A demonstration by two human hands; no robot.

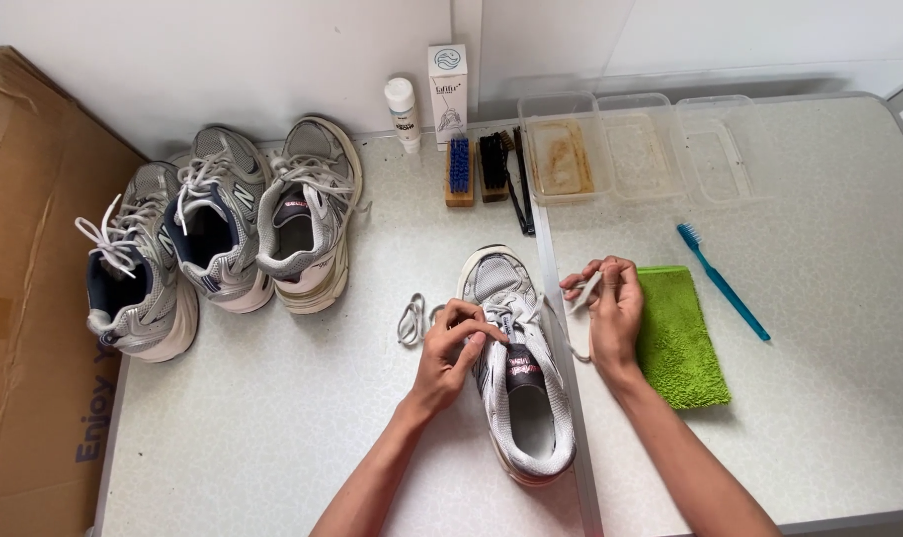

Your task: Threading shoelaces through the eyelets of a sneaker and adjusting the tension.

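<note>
A grey and white sneaker lies on the table in front of me, toe pointing away. My left hand pinches its white lace at the eyelets on the shoe's left side. To the right of the shoe, my right hand grips the free end of the same lace, pulled out sideways. A loose loop of white lace rests on the table left of the shoe.
Three more grey sneakers stand at the left by a cardboard box. A green cloth and blue toothbrush lie at the right. Brushes, a small bottle, a carton and three clear trays line the wall.
</note>
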